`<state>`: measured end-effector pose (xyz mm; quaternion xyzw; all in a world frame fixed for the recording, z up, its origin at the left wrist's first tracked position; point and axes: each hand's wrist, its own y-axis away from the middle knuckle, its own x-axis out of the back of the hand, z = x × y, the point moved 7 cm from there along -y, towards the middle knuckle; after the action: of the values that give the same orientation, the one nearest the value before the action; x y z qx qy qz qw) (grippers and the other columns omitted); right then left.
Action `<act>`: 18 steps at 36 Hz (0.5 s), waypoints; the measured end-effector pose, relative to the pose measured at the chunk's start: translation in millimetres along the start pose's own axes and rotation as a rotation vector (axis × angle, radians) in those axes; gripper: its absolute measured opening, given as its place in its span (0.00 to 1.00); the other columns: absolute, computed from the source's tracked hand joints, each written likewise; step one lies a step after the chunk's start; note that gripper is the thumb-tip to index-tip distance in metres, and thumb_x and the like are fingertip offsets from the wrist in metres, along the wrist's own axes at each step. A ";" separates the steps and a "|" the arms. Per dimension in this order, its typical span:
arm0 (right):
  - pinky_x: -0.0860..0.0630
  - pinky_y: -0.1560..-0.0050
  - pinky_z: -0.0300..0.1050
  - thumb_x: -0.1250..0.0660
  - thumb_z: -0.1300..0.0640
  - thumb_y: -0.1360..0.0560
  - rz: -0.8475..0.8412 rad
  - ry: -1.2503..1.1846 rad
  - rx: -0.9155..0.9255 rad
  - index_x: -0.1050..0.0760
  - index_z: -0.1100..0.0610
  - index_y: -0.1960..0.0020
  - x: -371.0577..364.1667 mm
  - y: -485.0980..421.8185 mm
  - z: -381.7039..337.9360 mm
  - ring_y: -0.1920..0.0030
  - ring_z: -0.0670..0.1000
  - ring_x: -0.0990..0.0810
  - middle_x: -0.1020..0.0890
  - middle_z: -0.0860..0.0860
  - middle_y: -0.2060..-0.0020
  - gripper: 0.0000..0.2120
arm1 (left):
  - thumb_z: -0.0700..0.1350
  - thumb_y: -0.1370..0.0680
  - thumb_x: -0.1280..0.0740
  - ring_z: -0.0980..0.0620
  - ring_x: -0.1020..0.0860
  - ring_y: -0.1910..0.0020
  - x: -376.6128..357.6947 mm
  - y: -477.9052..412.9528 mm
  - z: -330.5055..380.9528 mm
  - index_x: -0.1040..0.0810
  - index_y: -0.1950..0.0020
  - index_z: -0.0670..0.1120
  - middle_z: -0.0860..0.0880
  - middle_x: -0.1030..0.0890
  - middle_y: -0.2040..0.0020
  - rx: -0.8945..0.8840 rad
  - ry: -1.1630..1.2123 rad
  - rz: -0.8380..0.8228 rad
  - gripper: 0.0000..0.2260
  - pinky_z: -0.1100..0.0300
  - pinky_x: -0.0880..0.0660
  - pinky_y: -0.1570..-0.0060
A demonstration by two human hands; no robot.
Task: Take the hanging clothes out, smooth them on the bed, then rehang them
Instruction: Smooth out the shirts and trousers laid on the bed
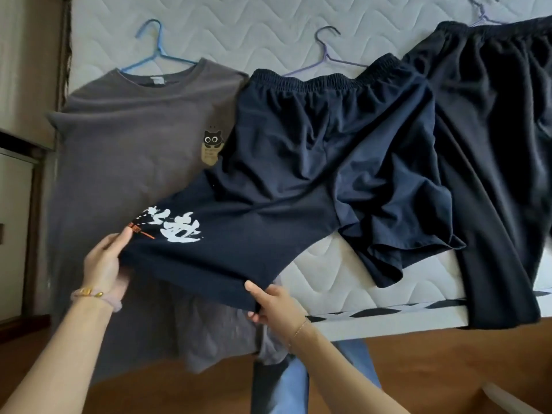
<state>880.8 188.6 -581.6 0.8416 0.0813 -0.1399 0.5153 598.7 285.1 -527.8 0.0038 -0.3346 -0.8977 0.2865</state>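
Navy shorts (313, 150) with white printed characters lie across the bed on a purple hanger (327, 56). My left hand (104, 264) pinches the hem corner of the printed leg, thumb on top. My right hand (273, 300) grips the same hem further right, thumb on top. The leg is lifted and pulled toward me, over a grey T-shirt (125, 150) with a cat print, which sits on a blue hanger (156, 50). Black trousers (495, 144) on a third hanger (482, 13) lie at the right and drape over the bed's edge.
The quilted white mattress (268, 28) ends at a front edge (388, 321) with a black and white trim. Wooden floor (448, 369) lies below. A wardrobe or wall panel (21, 144) stands at the left. My jeans-clad legs (295, 383) are close to the bed.
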 end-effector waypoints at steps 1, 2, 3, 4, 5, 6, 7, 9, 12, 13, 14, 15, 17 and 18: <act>0.25 0.67 0.36 0.34 0.50 0.24 0.008 -0.008 -0.006 0.24 0.58 0.55 -5.2 -0.3 -1.1 0.74 0.45 0.26 0.24 0.51 0.69 0.11 | 0.44 0.24 0.33 0.60 0.20 0.68 4.5 -2.8 -1.0 0.24 0.64 0.48 0.55 0.18 0.68 0.000 -0.047 0.034 0.09 0.68 0.22 0.67; 0.24 0.67 0.36 0.34 0.49 0.24 0.036 0.010 -0.026 0.25 0.58 0.57 -7.3 -0.4 -1.1 0.74 0.46 0.25 0.24 0.51 0.69 0.11 | 0.45 0.24 0.32 0.58 0.22 0.67 8.7 -5.5 -4.8 0.24 0.63 0.48 0.53 0.19 0.68 0.003 -0.146 0.064 0.08 0.65 0.23 0.67; 0.24 0.67 0.36 0.35 0.49 0.24 0.072 0.060 -0.064 0.26 0.58 0.58 -7.0 0.0 1.7 0.74 0.46 0.23 0.24 0.52 0.68 0.12 | 0.45 0.24 0.32 0.55 0.24 0.65 12.1 -8.4 -10.1 0.23 0.61 0.47 0.51 0.21 0.66 0.004 -0.278 0.085 0.07 0.62 0.24 0.66; 0.23 0.68 0.37 0.36 0.49 0.23 0.104 0.121 -0.097 0.26 0.57 0.59 -4.6 -0.6 5.2 0.74 0.46 0.22 0.23 0.52 0.67 0.12 | 0.46 0.24 0.32 0.51 0.24 0.61 14.5 -12.9 -16.9 0.22 0.59 0.45 0.47 0.22 0.63 0.001 -0.453 0.097 0.06 0.58 0.25 0.63; 0.22 0.68 0.39 0.38 0.50 0.23 0.134 0.182 -0.121 0.27 0.56 0.59 -0.1 -1.5 7.9 0.73 0.46 0.21 0.22 0.52 0.66 0.12 | 0.46 0.24 0.32 0.45 0.23 0.58 14.7 -18.8 -23.4 0.21 0.56 0.43 0.43 0.21 0.60 -0.003 -0.647 0.094 0.07 0.55 0.25 0.60; 0.20 0.64 0.44 0.39 0.51 0.22 0.157 0.291 -0.144 0.28 0.55 0.61 7.3 -3.2 11.5 0.72 0.47 0.21 0.21 0.53 0.65 0.11 | 0.45 0.24 0.32 0.40 0.22 0.54 11.0 -23.1 -26.8 0.20 0.54 0.41 0.39 0.19 0.55 0.000 -0.834 0.076 0.08 0.52 0.25 0.55; 0.20 0.59 0.48 0.39 0.53 0.22 0.172 0.438 -0.149 0.30 0.54 0.64 16.1 -4.4 12.5 0.69 0.50 0.21 0.21 0.53 0.65 0.12 | 0.44 0.24 0.33 0.38 0.21 0.50 4.1 -26.5 -26.9 0.19 0.51 0.40 0.38 0.18 0.51 -0.005 -0.978 0.055 0.07 0.51 0.25 0.51; 0.24 0.54 0.48 0.40 0.55 0.24 0.225 0.678 -0.121 0.28 0.54 0.67 37.8 -5.8 4.3 0.61 0.54 0.23 0.22 0.53 0.65 0.13 | 0.40 0.24 0.34 0.39 0.21 0.44 -19.9 -31.9 -18.3 0.21 0.45 0.39 0.38 0.18 0.45 -0.052 -1.096 0.008 0.09 0.52 0.28 0.44; 0.29 0.55 0.45 0.40 0.56 0.25 0.426 0.768 -0.021 0.21 0.61 0.53 78.0 6.7 -42.7 0.51 0.57 0.21 0.20 0.55 0.59 0.11 | 0.41 0.24 0.33 0.41 0.22 0.43 -73.7 -37.0 10.2 0.23 0.40 0.39 0.39 0.19 0.43 -0.213 -1.076 -0.062 0.13 0.52 0.29 0.41; 0.29 0.55 0.46 0.40 0.57 0.24 0.526 0.762 0.033 0.22 0.62 0.50 93.9 13.5 -65.2 0.48 0.58 0.21 0.18 0.57 0.55 0.12 | 0.42 0.24 0.33 0.41 0.22 0.43 -94.1 -37.4 21.6 0.24 0.40 0.40 0.40 0.20 0.43 -0.267 -1.055 -0.096 0.14 0.53 0.29 0.40; 0.29 0.53 0.48 0.40 0.57 0.24 0.622 0.744 0.113 0.22 0.61 0.49 109.8 21.7 -91.7 0.46 0.59 0.21 0.17 0.58 0.52 0.11 | 0.42 0.24 0.34 0.43 0.22 0.43 -114.3 -38.5 32.3 0.24 0.39 0.40 0.41 0.20 0.43 -0.319 -1.034 -0.127 0.14 0.53 0.29 0.40; 0.29 0.52 0.48 0.39 0.57 0.24 0.702 0.730 0.195 0.22 0.58 0.48 125.7 29.3 -118.5 0.46 0.58 0.21 0.17 0.56 0.51 0.10 | 0.43 0.24 0.34 0.43 0.22 0.43 -134.2 -40.5 42.8 0.24 0.39 0.40 0.42 0.20 0.43 -0.359 -1.014 -0.151 0.14 0.54 0.29 0.40; 0.30 0.52 0.44 0.38 0.56 0.26 0.830 0.681 0.332 0.22 0.53 0.47 155.9 42.2 -173.9 0.46 0.54 0.21 0.16 0.51 0.51 0.10 | 0.43 0.23 0.34 0.44 0.23 0.42 -173.0 -44.3 62.2 0.24 0.38 0.41 0.42 0.20 0.41 -0.398 -0.968 -0.198 0.15 0.55 0.30 0.40; 0.30 0.51 0.43 0.38 0.57 0.26 0.877 0.663 0.388 0.22 0.52 0.46 171.0 44.7 -200.4 0.47 0.52 0.21 0.16 0.50 0.51 0.10 | 0.44 0.23 0.34 0.45 0.23 0.40 -191.1 -46.1 70.8 0.25 0.37 0.40 0.42 0.21 0.39 -0.392 -0.939 -0.220 0.16 0.55 0.30 0.39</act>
<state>1085.8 345.3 -512.4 0.8745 -0.1448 0.3450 0.3087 720.8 454.5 -536.0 -0.4180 -0.2503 -0.8733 0.0046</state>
